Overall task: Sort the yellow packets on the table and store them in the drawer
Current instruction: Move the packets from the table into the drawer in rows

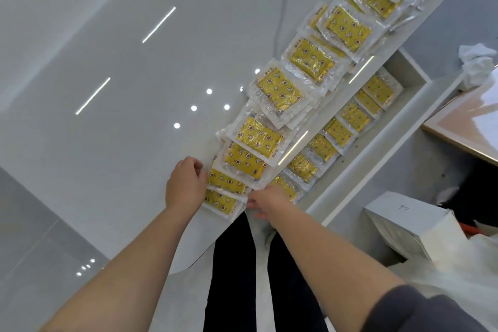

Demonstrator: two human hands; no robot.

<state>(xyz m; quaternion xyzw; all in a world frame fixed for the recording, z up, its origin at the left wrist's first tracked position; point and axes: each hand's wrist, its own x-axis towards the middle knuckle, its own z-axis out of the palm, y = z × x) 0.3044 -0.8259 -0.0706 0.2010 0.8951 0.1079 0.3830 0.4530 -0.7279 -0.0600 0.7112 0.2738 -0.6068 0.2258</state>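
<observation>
Several yellow packets in clear wrap lie in an overlapping row [280,89] along the edge of the glossy white table [121,62]. Below that edge an open drawer [382,137] holds a neat line of more yellow packets [336,132]. My left hand [186,186] has curled fingers at the left side of the nearest packets [223,191]. My right hand [269,201] grips the right edge of the same stack at the table's edge. Its fingertips are hidden under the packets.
A white cardboard box [404,224] and loose plastic wrap stand on the floor at the right. A wooden-edged surface [469,127] and crumpled white paper [477,65] sit beyond the drawer. My dark trouser legs [234,277] show below the table's rounded corner.
</observation>
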